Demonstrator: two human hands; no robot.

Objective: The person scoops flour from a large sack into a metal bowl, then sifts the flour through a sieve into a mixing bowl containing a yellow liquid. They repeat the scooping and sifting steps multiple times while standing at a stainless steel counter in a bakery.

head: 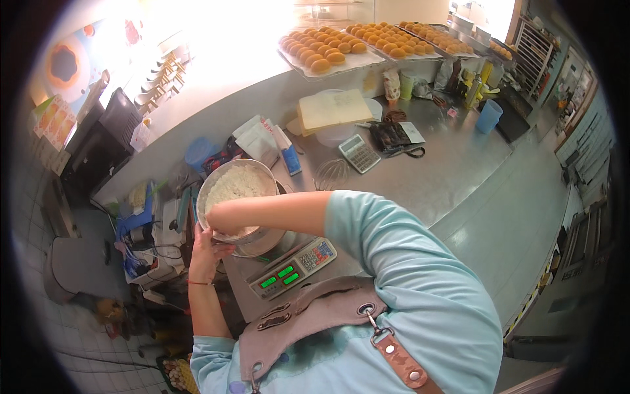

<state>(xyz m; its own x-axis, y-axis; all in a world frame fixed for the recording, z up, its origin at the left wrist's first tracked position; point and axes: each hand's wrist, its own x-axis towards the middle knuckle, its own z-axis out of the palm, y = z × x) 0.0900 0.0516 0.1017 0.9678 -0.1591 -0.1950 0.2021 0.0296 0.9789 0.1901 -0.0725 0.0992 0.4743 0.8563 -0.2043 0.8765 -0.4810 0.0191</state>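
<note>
White flour (pixel 236 187) fills a round metal vessel (pixel 268 178), a bowl or a drum sieve, tilted over a second metal bowl (pixel 258 246). My left hand (pixel 209 248) grips the near rim of the upper vessel from outside. Inside it, my right hand (pixel 224 221) is down in the flour at the near left side; its fingers are hidden. Close in front of my apron stands a digital scale (pixel 293 268) with lit green displays, just nearer than the lower bowl. Whether that bowl rests on the scale's platform is hidden.
On the steel table (pixel 433 172) lie a wire whisk (pixel 332 173), a calculator (pixel 359 153), a blue and white carton (pixel 290 157) and a book (pixel 334 111). A blue jug (pixel 489 116) stands farther right. Trays of buns (pixel 322 47) line the ledge. Papers and cables (pixel 152 246) crowd the left.
</note>
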